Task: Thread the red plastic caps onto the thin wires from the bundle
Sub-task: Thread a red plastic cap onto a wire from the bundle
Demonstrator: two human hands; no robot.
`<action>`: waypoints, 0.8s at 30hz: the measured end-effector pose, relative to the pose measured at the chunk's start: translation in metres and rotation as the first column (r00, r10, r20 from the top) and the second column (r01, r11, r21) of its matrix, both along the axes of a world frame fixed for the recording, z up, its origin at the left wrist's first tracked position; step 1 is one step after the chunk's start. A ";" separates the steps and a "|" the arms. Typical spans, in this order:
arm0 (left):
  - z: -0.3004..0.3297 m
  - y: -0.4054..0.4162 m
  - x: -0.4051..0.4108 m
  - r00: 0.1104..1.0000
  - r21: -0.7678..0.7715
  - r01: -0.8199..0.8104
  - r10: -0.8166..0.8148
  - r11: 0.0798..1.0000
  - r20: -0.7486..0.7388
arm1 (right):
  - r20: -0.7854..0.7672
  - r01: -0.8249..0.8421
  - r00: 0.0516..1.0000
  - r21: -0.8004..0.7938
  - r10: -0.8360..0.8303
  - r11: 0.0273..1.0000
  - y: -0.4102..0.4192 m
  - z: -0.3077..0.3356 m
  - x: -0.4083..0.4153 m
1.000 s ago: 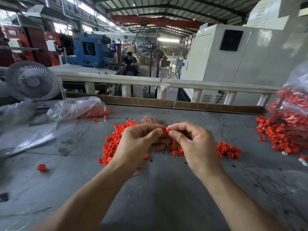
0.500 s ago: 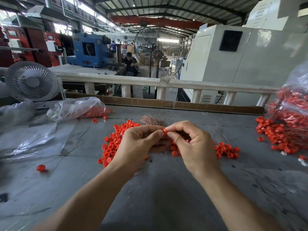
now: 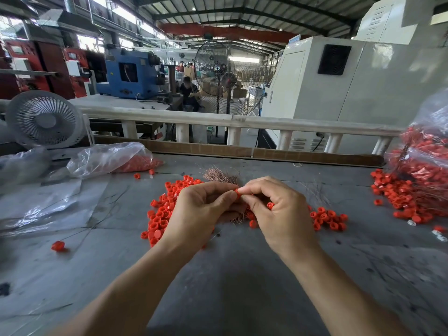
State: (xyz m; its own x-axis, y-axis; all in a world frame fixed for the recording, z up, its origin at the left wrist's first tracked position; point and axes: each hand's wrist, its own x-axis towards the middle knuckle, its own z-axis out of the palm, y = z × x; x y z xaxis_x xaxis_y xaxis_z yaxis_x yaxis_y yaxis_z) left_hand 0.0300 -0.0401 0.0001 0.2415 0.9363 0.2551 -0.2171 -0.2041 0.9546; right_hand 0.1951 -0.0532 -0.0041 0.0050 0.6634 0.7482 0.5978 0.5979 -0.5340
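Note:
My left hand (image 3: pixel 201 212) and my right hand (image 3: pixel 278 214) meet above the grey table (image 3: pixel 230 282). Between their thumbs and forefingers sits one red cap (image 3: pixel 238 191), pinched by my right hand with my left thumb against it. Another red cap (image 3: pixel 270 205) shows inside my curled right fingers. My left hand grips the bundle of thin coppery wires (image 3: pixel 220 175), whose ends fan out behind my fingers. A pile of loose red caps (image 3: pixel 164 212) lies under and left of my left hand. A smaller heap of red caps (image 3: pixel 328 218) lies right of my right hand.
A clear bag with red caps (image 3: pixel 114 158) lies at the back left, beside flat plastic sheeting (image 3: pixel 46 204). A bag of caps on wires (image 3: pixel 426 166) spills over the right edge. A lone cap on a wire (image 3: pixel 58 246) lies front left. A white fan (image 3: pixel 44 118) stands behind.
Both hands have stayed together over the pile. The pinched cap has shifted slightly between the fingertips, and my right fingers have uncurled a little, showing a second cap inside.

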 end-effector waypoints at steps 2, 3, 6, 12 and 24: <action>0.000 0.000 0.000 1.000 0.009 -0.010 0.010 1.000 0.002 | 0.006 0.007 1.000 0.008 -0.007 1.000 -0.001 0.001 0.000; -0.001 0.000 0.000 1.000 0.010 -0.013 0.013 1.000 0.000 | 0.013 0.011 1.000 0.014 -0.011 1.000 -0.001 0.001 -0.001; -0.001 0.002 0.000 1.000 -0.013 -0.014 0.015 1.000 0.015 | 0.046 0.021 0.999 0.033 -0.022 0.999 -0.002 0.002 -0.003; -0.004 0.003 0.001 0.997 -0.137 0.012 -0.002 0.990 0.072 | 0.185 0.163 0.967 0.084 -0.176 0.983 -0.004 -0.001 -0.012; -0.004 0.006 0.001 0.994 -0.243 0.052 -0.026 0.969 0.107 | 0.206 0.289 0.924 0.181 -0.323 0.940 0.000 -0.005 -0.018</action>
State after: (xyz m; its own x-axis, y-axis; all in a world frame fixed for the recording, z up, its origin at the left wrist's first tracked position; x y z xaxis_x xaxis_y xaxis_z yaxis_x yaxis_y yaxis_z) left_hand 0.0314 -0.0343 -0.0038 0.2637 0.9636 0.0442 -0.3193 0.0439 0.9466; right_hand 0.1767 -0.0535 -0.0092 0.0077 0.5414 0.8407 0.8594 0.4262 -0.2823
